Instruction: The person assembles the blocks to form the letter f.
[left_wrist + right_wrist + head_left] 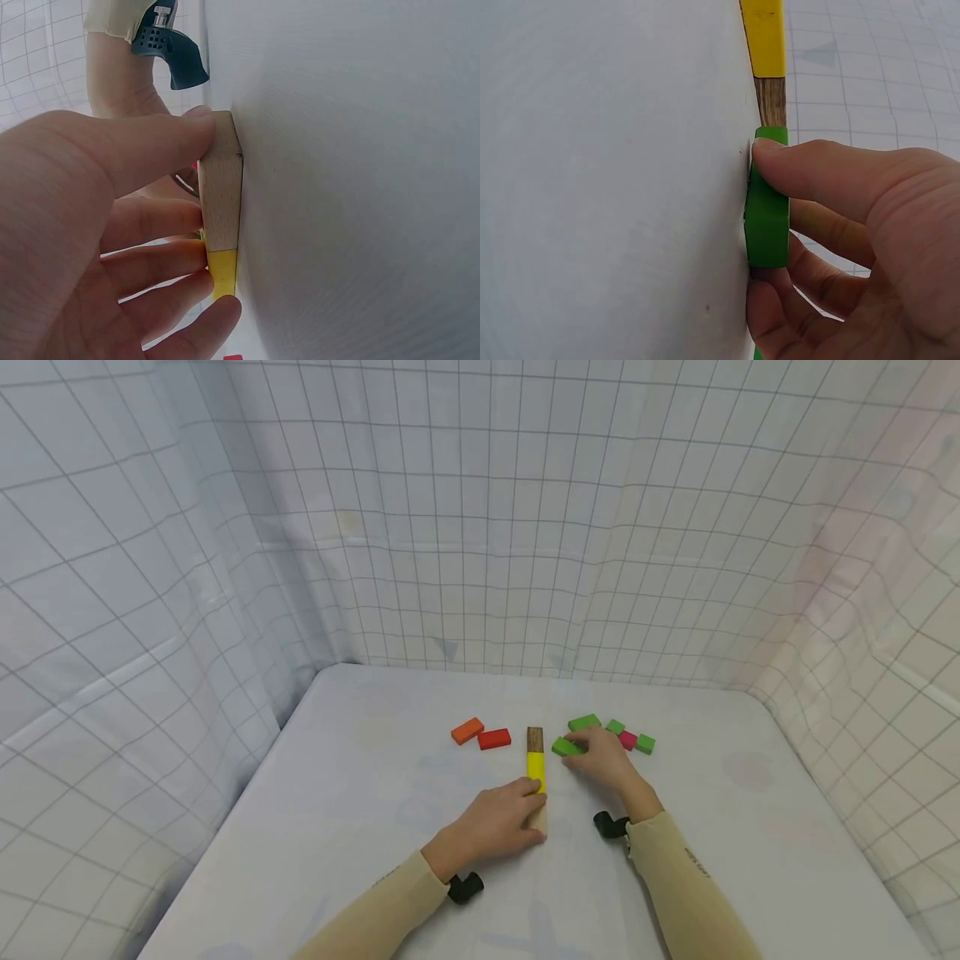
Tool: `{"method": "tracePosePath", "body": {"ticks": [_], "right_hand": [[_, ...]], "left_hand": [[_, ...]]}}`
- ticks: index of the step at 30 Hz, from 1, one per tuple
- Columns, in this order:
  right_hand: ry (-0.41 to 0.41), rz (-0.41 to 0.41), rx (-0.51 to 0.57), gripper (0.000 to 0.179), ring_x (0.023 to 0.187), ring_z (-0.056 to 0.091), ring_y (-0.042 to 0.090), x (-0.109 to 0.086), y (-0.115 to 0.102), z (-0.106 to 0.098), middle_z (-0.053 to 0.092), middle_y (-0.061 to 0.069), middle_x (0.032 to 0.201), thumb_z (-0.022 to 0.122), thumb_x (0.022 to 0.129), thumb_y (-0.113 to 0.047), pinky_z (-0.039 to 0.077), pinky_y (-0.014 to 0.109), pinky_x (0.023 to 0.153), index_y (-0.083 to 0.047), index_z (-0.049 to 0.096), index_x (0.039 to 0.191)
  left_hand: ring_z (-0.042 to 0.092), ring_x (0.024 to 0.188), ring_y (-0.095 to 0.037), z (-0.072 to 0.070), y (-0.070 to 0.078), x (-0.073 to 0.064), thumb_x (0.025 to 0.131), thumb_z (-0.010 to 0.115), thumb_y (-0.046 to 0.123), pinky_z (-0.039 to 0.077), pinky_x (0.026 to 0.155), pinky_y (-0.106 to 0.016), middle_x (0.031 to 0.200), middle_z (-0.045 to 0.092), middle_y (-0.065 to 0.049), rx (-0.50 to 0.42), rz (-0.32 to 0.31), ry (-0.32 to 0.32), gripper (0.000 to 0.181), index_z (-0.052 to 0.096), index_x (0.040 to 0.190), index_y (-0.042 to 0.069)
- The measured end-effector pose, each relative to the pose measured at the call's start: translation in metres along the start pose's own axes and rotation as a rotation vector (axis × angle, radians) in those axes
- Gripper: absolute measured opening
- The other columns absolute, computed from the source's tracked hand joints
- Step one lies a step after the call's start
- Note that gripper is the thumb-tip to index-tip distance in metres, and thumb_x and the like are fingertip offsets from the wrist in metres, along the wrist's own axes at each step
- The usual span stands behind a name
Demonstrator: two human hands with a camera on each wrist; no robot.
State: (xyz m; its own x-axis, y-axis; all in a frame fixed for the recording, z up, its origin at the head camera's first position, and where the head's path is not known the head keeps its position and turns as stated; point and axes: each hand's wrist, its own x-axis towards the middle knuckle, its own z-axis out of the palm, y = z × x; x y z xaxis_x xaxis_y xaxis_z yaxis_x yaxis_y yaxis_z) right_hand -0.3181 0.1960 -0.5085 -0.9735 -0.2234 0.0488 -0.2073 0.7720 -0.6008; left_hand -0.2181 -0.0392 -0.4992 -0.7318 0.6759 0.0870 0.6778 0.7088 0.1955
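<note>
A row of wooden blocks lies on the table: dark brown block [535, 739] at the far end, yellow block [536, 770] in the middle, plain wooden block [222, 199] nearest. My left hand [498, 818] grips the near part of this row, its thumb at the plain block's near end and its fingers reaching the yellow block. Right of the row, my right hand [603, 760] pinches a green block [769, 217] with the thumb on its near side. That block appears low at the tabletop; any gap beneath it is unclear.
An orange block [467, 731] and a red block [494, 739] lie left of the row. Beyond the right hand are another green block [584, 722], two small green cubes [645, 744] and a pink one [627, 740]. Gridded white cloth [480, 527] hangs around the white table [375, 802].
</note>
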Motion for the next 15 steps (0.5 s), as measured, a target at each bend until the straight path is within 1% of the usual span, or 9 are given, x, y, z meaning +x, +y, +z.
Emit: {"method": "tracePosePath", "body": {"ticks": [7, 15], "right_hand": [[0.002, 0.009, -0.001, 0.043, 0.101, 0.061, 0.025, -0.0011, -0.0006, -0.0008, 0.065, 0.008, 0.109, 0.083, 0.084, -0.019, 0.051, 0.045, 0.089, -0.006, 0.072, 0.123], [0.001, 0.007, -0.004, 0.043, 0.102, 0.061, 0.025, 0.0004, 0.0021, 0.0008, 0.065, 0.008, 0.111, 0.082, 0.085, -0.021, 0.051, 0.045, 0.088, -0.006, 0.071, 0.125]], "left_hand": [[0.055, 0.117, -0.010, -0.0004, 0.0006, 0.0003, 0.090, 0.075, 0.044, 0.052, 0.088, -0.025, 0.137, 0.055, 0.000, 0.001, -0.006, -0.008, 0.054, 0.064, 0.134, 0.014], [0.055, 0.116, -0.010, 0.0015, -0.0020, 0.0000, 0.091, 0.074, 0.045, 0.052, 0.087, -0.025, 0.136, 0.054, 0.000, 0.008, 0.008, -0.003, 0.054, 0.064, 0.134, 0.014]]}}
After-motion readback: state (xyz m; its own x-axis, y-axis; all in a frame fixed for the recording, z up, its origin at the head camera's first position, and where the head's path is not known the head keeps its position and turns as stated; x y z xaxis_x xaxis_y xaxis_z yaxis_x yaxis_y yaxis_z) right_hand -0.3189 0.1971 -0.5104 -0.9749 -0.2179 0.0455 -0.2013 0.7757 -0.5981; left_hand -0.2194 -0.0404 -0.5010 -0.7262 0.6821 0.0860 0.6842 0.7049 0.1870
